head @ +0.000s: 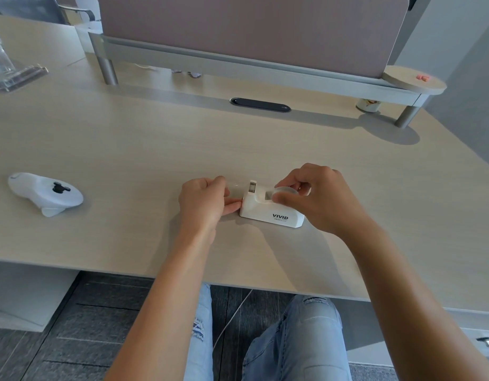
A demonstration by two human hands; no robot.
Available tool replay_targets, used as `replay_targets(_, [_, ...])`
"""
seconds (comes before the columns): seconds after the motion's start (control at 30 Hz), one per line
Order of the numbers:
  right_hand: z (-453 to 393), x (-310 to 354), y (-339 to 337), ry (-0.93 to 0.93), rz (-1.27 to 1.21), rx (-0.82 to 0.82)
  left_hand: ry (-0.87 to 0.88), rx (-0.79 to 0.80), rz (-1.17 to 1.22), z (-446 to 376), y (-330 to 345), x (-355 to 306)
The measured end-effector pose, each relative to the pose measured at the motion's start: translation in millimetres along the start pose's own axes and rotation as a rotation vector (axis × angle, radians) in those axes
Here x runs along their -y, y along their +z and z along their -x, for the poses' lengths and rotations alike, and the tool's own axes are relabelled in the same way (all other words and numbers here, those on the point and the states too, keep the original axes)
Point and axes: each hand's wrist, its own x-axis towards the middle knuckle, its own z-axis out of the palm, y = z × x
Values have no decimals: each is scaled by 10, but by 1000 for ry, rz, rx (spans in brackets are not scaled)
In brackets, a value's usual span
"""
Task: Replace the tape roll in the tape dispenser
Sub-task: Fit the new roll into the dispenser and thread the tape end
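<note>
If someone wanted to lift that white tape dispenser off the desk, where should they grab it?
Probably by the two long flat sides of the white tape dispenser, coming down from above around its low middle. Those sides are broad and parallel, while the raised cutter end sits by the left hand and the tape roll, held by the right hand, fills the rear.

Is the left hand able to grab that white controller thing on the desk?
Probably yes: bare desk lies between the left hand and the white controller, though that hand is busy at the tape dispenser.
</note>
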Motion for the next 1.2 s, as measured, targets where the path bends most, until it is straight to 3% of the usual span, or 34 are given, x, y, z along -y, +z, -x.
replay_targets(0.23, [-1, -3, 0, 5, 6, 4, -52, 67, 21, -23, -6, -46])
replay_targets(0.37, [-6, 6, 0, 8, 12, 4, 3, 110, -51, 7, -13, -17])
replay_targets(1.2, [36, 27, 16, 6, 61, -16, 204, -31, -264, 86, 67, 61])
